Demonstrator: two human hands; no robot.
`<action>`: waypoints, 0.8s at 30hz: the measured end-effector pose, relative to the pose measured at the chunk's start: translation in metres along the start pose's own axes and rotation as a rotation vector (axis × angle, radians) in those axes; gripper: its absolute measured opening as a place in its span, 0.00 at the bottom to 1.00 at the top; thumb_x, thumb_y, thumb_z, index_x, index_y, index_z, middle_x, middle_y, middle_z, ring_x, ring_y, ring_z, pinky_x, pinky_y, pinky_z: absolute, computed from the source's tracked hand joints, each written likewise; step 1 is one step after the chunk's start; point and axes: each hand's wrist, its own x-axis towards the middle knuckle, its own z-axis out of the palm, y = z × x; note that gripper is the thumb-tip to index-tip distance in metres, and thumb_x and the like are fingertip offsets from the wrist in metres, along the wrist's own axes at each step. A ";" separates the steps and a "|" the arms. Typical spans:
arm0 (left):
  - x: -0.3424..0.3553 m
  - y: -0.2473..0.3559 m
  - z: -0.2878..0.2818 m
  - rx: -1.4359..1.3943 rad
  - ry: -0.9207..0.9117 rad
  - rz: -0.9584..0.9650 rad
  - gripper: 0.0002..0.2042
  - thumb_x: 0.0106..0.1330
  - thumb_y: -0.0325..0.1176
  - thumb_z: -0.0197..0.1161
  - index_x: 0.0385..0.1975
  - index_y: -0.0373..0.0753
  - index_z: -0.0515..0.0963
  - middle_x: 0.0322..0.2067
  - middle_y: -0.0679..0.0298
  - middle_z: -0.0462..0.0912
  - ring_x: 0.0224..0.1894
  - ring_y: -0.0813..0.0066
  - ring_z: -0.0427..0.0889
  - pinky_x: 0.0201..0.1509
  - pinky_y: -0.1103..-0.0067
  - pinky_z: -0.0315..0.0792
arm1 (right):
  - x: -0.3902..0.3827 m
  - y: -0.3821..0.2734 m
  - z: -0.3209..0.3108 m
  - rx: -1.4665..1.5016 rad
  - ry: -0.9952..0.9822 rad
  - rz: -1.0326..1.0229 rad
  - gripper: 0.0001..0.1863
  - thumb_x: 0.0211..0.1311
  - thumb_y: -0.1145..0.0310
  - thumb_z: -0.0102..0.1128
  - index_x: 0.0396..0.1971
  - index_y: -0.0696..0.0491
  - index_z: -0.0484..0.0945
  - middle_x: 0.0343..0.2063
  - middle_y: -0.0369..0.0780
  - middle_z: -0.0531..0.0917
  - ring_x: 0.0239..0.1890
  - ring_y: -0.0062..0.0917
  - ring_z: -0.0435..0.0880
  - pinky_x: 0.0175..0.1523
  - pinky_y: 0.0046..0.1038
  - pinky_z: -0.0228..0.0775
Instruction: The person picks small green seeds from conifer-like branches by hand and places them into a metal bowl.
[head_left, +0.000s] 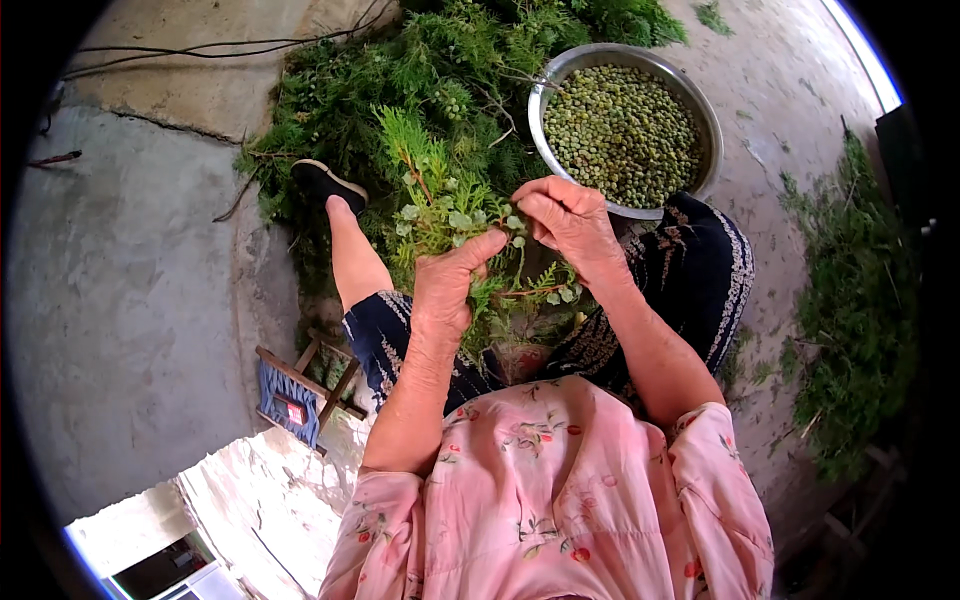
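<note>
A leafy evergreen sprig (425, 185) with pale green seed cones is held up over my lap. My left hand (450, 280) is closed round its stem, the thumb pointing toward the cones. On the right side of the sprig, my right hand (572, 222) has thumb and forefinger pinched together at a cluster of cones (512, 222). Whether a cone is between those fingertips is too small to tell. Just beyond my right hand stands a round metal basin (710, 120), holding many small green cones (625, 130).
A big heap of cut evergreen branches (350, 110) lies ahead, my left shoe (330, 183) against it. More cut greenery (850, 310) lies along the right. A small folding stool (300, 395) is at the left. Black cables (220, 48) cross the floor at the far left.
</note>
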 end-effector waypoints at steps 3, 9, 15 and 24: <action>-0.002 -0.004 0.000 0.066 -0.006 0.006 0.11 0.46 0.27 0.69 0.30 0.33 0.79 0.26 0.67 0.79 0.24 0.81 0.72 0.26 0.84 0.64 | -0.002 0.001 0.002 -0.028 0.071 -0.046 0.12 0.59 0.61 0.54 0.27 0.56 0.76 0.17 0.31 0.73 0.15 0.11 0.66 0.18 0.14 0.56; -0.005 -0.002 -0.001 0.071 -0.040 0.055 0.10 0.45 0.27 0.70 0.27 0.34 0.78 0.25 0.68 0.79 0.25 0.81 0.72 0.26 0.83 0.63 | 0.009 0.010 -0.013 0.528 0.276 0.277 0.13 0.62 0.59 0.49 0.28 0.55 0.70 0.21 0.34 0.70 0.17 0.16 0.67 0.18 0.16 0.54; -0.001 -0.004 -0.011 0.005 0.046 0.040 0.08 0.45 0.27 0.70 0.24 0.35 0.79 0.18 0.69 0.75 0.20 0.81 0.68 0.24 0.84 0.61 | 0.007 -0.005 -0.015 0.694 0.058 0.189 0.10 0.59 0.64 0.52 0.32 0.57 0.73 0.27 0.37 0.74 0.23 0.20 0.73 0.24 0.17 0.65; -0.003 -0.005 -0.009 0.039 0.100 -0.009 0.09 0.44 0.29 0.71 0.22 0.33 0.79 0.16 0.70 0.73 0.18 0.82 0.66 0.24 0.83 0.60 | -0.007 -0.002 0.009 0.160 0.007 0.113 0.11 0.55 0.64 0.59 0.25 0.57 0.75 0.16 0.31 0.71 0.15 0.13 0.67 0.16 0.14 0.54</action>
